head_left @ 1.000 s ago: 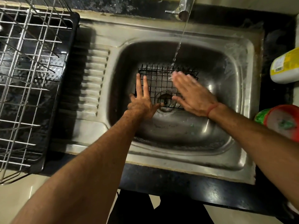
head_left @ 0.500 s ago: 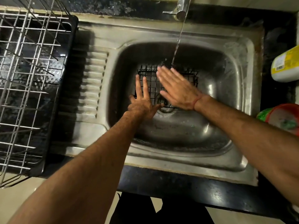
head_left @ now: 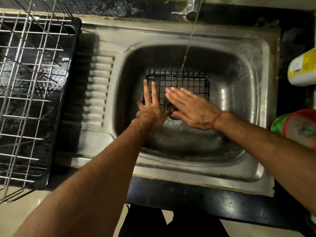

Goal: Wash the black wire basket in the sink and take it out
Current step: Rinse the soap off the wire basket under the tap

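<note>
Closest to the camera is the dark stone bench (head_left: 213,200) edge, with both bare forearms reaching over it into the stainless steel sink (head_left: 239,170). The left hand (head_left: 150,110) is down in the basin with its fingers (head_left: 154,93) straight and spread, lying flat against the left end of the black wire basket (head_left: 188,82), not gripping anything. The right hand (head_left: 193,110), with a thin red thread around the wrist, is also flat, fingers straight and together, palm down over the near middle part of the basket; they look wet and a bit blurry. The basket itself sits on the sink floor, roughly over the drain and toward the back wall. A thin stream of water (head_left: 189,40) falls from the metal tap (head_left: 192,7) at the back and lands on the basket's far rim. Off to the left a silver wire dish rack (head_left: 25,82) sits in a black tray (head_left: 68,93). On the right there's a yellow and white plastic bottle (head_left: 302,69) lying on the bench, and nearer, a red-rimmed green tub (head_left: 297,127).
</note>
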